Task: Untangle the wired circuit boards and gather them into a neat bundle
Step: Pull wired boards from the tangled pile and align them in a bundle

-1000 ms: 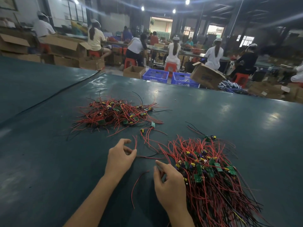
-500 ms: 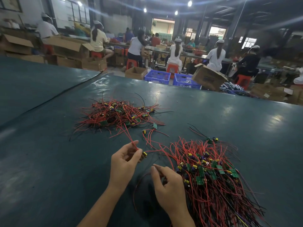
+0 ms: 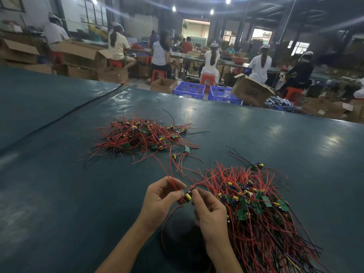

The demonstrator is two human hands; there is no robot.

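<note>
Between my two hands hangs one small circuit board (image 3: 188,195) with a yellow part and red wires. My left hand (image 3: 160,198) pinches its red wires just left of the board. My right hand (image 3: 208,209) pinches the board from the right. To the right lies a combed bundle of wired boards (image 3: 262,213), its red wires running toward me. A tangled heap of wired boards (image 3: 141,136) sits farther out on the table. Two loose boards (image 3: 187,149) lie between heap and bundle.
The work surface is a dark green table (image 3: 59,194) with a black cable (image 3: 65,115) crossing its left side. One stray board (image 3: 256,166) lies beyond the bundle. Past the far edge stand blue crates (image 3: 190,89), cardboard boxes (image 3: 251,91) and seated workers.
Both hands have risen off the table and come together. The left hand lifted a wired board, and the right hand has left the bundle's edge and taken hold of it.
</note>
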